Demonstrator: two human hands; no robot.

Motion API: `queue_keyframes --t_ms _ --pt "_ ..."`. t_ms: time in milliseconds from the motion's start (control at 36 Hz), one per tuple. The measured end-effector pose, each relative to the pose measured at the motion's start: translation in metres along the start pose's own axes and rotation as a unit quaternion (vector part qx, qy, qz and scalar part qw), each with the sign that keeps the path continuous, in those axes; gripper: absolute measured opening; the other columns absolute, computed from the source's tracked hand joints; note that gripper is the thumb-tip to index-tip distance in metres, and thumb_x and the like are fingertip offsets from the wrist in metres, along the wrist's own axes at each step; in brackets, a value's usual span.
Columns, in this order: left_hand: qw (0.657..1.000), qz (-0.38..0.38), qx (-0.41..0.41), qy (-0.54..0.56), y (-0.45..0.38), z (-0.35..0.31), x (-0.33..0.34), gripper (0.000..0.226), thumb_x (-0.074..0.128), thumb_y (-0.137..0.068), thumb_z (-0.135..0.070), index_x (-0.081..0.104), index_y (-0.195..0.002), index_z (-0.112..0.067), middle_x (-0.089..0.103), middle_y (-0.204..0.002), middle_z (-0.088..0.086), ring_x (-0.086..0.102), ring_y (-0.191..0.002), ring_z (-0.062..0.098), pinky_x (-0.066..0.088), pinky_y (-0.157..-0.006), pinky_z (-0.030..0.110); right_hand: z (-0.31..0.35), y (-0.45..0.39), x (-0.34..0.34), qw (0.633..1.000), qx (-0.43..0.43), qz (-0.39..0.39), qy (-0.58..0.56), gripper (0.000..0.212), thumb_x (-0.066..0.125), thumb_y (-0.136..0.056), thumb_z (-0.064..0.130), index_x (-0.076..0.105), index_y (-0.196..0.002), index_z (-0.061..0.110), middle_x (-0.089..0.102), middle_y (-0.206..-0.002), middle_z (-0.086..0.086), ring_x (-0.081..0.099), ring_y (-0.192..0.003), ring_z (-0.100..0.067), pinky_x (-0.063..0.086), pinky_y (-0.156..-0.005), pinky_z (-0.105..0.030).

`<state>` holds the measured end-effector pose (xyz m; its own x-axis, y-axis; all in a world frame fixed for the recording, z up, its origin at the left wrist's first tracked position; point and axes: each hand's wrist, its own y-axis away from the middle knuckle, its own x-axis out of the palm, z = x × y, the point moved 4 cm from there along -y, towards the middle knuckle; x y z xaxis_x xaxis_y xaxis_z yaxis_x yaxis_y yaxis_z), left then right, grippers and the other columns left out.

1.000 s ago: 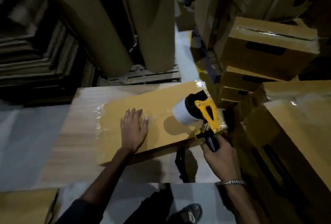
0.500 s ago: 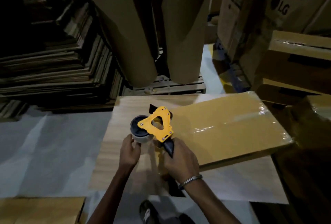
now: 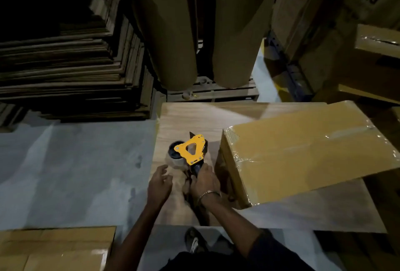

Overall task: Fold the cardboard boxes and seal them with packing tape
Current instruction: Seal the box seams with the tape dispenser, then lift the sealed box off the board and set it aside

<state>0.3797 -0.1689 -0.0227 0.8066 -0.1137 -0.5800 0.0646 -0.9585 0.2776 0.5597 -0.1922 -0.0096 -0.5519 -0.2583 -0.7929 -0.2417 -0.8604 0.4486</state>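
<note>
A taped brown cardboard box [image 3: 303, 153] lies on the wooden work table [image 3: 184, 119], to the right of my hands, with shiny clear tape along its top and left end. A yellow tape dispenser [image 3: 191, 150] with a roll of tape sits on the table left of the box. My right hand [image 3: 204, 181], a metal bracelet on its wrist, grips the dispenser's black handle. My left hand [image 3: 159, 184] hovers just left of the handle with loosely curled fingers and holds nothing.
Stacks of flat cardboard [image 3: 65, 65] fill the back left. Two big brown paper rolls [image 3: 173, 32] stand on a pallet [image 3: 216, 92] behind the table. Printed cartons [image 3: 346, 11] and taped boxes [image 3: 378, 43] crowd the right. Another box [image 3: 54, 249] lies at lower left on the grey floor [image 3: 75, 173].
The dispenser has gone from the box's right end to the table left of the box. My left hand left the box top, touched the roll, and now hangs free.
</note>
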Motion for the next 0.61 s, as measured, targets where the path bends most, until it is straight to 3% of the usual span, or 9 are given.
queue_keyframes --t_ms 83,139,278,333,389,500,556,611 --pt "1.000 0.029 0.006 0.008 0.004 0.003 0.009 0.040 0.061 -0.096 -0.022 0.061 -0.133 -0.006 0.067 -0.128 0.011 0.063 -0.107 0.019 0.044 -0.081 0.025 -0.009 -0.010 0.025 1.000 0.018 0.017 0.015 0.072 0.051 -0.106 0.042 0.022 -0.158 0.002 0.040 -0.157 -0.016 0.047 -0.140 -0.032 0.041 -0.109 -0.038" --pt "0.999 0.040 -0.008 0.013 0.004 0.008 0.015 0.036 0.065 -0.099 -0.013 0.061 -0.134 -0.006 0.067 -0.129 0.013 0.062 -0.106 0.019 0.045 -0.081 0.021 -0.016 -0.015 0.041 0.999 0.029 0.032 0.029 0.076 0.049 -0.108 0.041 0.015 -0.161 0.000 0.033 -0.162 -0.016 0.041 -0.146 -0.031 0.037 -0.114 -0.036" --pt "0.998 0.051 -0.032 0.020 0.007 0.019 0.024 0.035 0.067 -0.098 -0.021 0.062 -0.132 -0.010 0.067 -0.127 0.011 0.066 -0.109 0.023 0.052 -0.088 0.032 -0.030 -0.023 0.073 0.997 0.050 0.051 0.029 0.076 0.040 -0.110 0.045 0.009 -0.163 0.000 0.024 -0.168 -0.016 0.031 -0.153 -0.032 0.030 -0.120 -0.037" --pt "0.998 0.048 -0.025 0.016 0.008 0.018 0.025 0.043 0.063 -0.095 -0.034 0.062 -0.132 -0.011 0.067 -0.128 0.008 0.067 -0.110 0.025 0.054 -0.089 0.036 -0.031 -0.023 0.076 0.996 0.046 0.061 0.039 0.076 0.040 -0.110 0.044 0.008 -0.163 -0.001 0.022 -0.168 -0.017 0.029 -0.153 -0.033 0.029 -0.121 -0.038" --pt "0.999 0.034 -0.009 0.014 0.009 0.013 0.027 0.050 0.056 -0.091 -0.040 0.062 -0.132 -0.012 0.067 -0.128 0.006 0.067 -0.110 0.025 0.055 -0.090 0.040 -0.029 -0.020 0.068 0.995 0.049 0.077 0.036 0.073 0.044 -0.109 0.040 0.013 -0.162 -0.001 0.026 -0.165 -0.019 0.034 -0.149 -0.034 0.034 -0.118 -0.040" --pt "0.998 -0.022 0.043 0.040 0.013 -0.031 0.033 0.038 0.050 -0.098 -0.037 0.067 -0.125 -0.016 0.070 -0.117 0.000 0.065 -0.105 0.021 0.053 -0.086 0.039 -0.019 -0.005 0.023 0.997 0.027 0.076 -0.020 0.053 0.057 -0.100 0.026 0.041 -0.147 0.009 0.043 -0.148 -0.019 0.048 -0.133 -0.040 0.044 -0.102 -0.042" --pt "0.995 -0.041 0.057 0.073 0.014 -0.067 0.039 0.036 0.047 -0.102 -0.040 0.067 -0.121 -0.018 0.069 -0.115 -0.001 0.063 -0.104 0.018 0.048 -0.084 0.035 -0.015 0.005 -0.014 0.996 -0.003 0.043 -0.078 0.042 0.060 -0.095 0.023 0.054 -0.135 0.011 0.058 -0.134 -0.018 0.058 -0.122 -0.042 0.051 -0.090 -0.039" --pt "0.990 -0.038 0.044 0.128 0.015 -0.095 0.054 0.031 0.048 -0.107 -0.035 0.067 -0.122 -0.016 0.067 -0.114 0.000 0.060 -0.105 0.018 0.042 -0.084 0.029 -0.014 0.016 -0.059 0.989 -0.044 -0.037 -0.134 0.028 0.058 -0.091 0.015 0.066 -0.118 0.012 0.072 -0.111 -0.016 0.066 -0.105 -0.039 0.051 -0.077 -0.037"
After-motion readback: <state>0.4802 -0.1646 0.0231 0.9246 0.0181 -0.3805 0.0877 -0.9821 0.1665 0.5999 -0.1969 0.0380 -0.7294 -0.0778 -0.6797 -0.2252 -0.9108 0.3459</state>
